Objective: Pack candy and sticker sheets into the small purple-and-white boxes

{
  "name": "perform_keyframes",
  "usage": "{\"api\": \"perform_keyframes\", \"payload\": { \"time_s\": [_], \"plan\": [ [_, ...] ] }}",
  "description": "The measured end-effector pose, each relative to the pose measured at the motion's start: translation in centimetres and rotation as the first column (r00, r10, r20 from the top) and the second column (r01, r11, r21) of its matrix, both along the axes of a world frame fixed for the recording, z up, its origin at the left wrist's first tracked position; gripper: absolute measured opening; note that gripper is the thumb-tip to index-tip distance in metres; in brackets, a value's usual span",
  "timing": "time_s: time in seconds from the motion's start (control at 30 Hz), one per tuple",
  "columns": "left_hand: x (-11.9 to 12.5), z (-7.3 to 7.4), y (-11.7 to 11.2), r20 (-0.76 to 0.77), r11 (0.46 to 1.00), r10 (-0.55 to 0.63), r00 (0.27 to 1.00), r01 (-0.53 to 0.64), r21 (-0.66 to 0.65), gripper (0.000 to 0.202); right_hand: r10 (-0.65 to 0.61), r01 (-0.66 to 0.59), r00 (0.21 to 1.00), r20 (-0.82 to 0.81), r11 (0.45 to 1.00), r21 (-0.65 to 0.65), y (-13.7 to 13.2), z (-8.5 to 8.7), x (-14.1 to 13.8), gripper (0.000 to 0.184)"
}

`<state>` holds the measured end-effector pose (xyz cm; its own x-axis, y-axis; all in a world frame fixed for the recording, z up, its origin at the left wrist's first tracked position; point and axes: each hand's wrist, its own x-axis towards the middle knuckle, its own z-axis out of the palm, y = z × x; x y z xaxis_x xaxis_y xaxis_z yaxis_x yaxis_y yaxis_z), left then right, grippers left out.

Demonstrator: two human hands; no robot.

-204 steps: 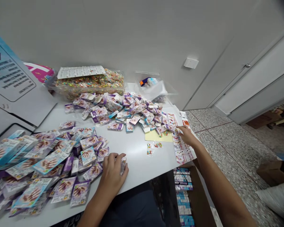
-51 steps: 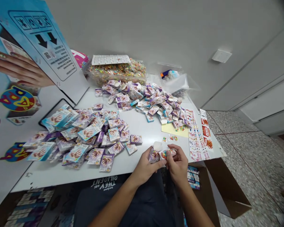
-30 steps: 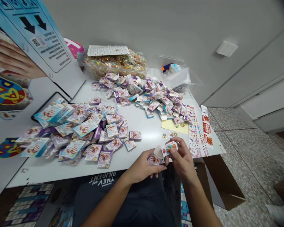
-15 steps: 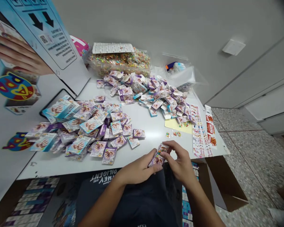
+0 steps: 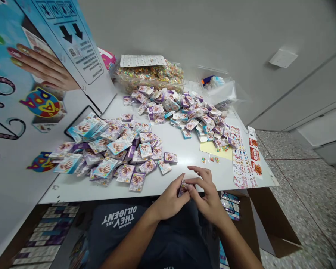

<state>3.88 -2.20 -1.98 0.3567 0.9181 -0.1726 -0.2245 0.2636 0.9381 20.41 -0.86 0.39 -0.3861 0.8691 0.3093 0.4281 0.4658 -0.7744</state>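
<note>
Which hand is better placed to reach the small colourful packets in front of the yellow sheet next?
Probably the right hand: it is nearer the small colourful packets, with its fingers partly spread. The left hand is farther off and appears to hold the small box.

Both forearms are bare and reach up from the lower edge of the view, the left forearm [image 5: 131,235] slanting rightward and the right forearm [image 5: 238,237] leftward, so that the hands meet low in the middle. The left hand [image 5: 169,201] is curled in a grip, thumb pointing toward its partner. The right hand [image 5: 208,198] has its fingers bent and parted, thumb and forefinger tips close to the left.
</note>
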Motion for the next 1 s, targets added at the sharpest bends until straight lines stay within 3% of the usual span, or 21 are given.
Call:
{"api": "perform_keyframes", "payload": {
  "time_s": [0.1, 0.17, 0.3, 0.4, 0.53, 0.67, 0.8, 0.9, 1.0],
  "plan": [
    [0.2, -0.4, 0.3, 0.288, 0.995, 0.029, 0.957, 0.000, -0.102, 0.044, 0.058, -0.059, 0.998, -0.034, 0.997, -0.042, 0.3, 0.0, 0.0, 0.026],
    [0.4, -0.4, 0.7, 0.369, 0.986, 0.090, 0.925, -0.029, -0.166, 0.048, 0.044, -0.047, 0.996, -0.077, 0.998, -0.030, 0.4, -0.5, 0.0, 0.029],
    [1.1, 0.0, 1.5, 0.259, 0.975, 0.164, 0.952, -0.117, -0.187, 0.040, -0.087, 0.106, 0.975, -0.203, 0.991, 0.084, 0.4, -1.7, -0.2, 0.037],
    [1.4, 0.0, 1.9, 0.091, 0.967, 0.204, 0.975, -0.186, -0.176, 0.029, -0.060, 0.085, 0.986, -0.157, 0.984, 0.159, 0.3, -2.1, -0.5, 0.035],
    [1.4, -0.5, 2.4, -0.038, 0.966, 0.140, 0.989, -0.144, -0.212, 0.020, -0.037, 0.063, 0.989, -0.141, 0.980, 0.190, 0.4, -3.0, -1.0, 0.045],
    [1.3, -0.8, 2.7, -0.028, 0.972, 0.173, 0.985, -0.175, -0.158, 0.026, -0.139, 0.198, 0.961, -0.239, 0.950, 0.244, 0.4, -4.5, -1.6, 0.054],
    [1.4, -0.5, 3.3, 0.032, 0.950, 0.168, 0.985, -0.153, -0.273, 0.041, -0.263, 0.319, 0.923, -0.282, 0.932, 0.174, 0.6, -5.3, -2.1, 0.047],
    [1.6, -0.1, 4.0, -0.140, 0.983, 0.114, 0.984, -0.132, -0.129, 0.032, -0.268, 0.310, 0.894, -0.360, 0.948, 0.064, 1.0, -5.4, -2.3, 0.024],
    [2.1, 0.1, 4.9, -0.292, 0.996, 0.072, 0.954, -0.086, -0.034, 0.022, -0.438, 0.395, 0.766, -0.470, 0.898, -0.192, 1.5, -5.4, -2.7, 0.010]
  ]
}}
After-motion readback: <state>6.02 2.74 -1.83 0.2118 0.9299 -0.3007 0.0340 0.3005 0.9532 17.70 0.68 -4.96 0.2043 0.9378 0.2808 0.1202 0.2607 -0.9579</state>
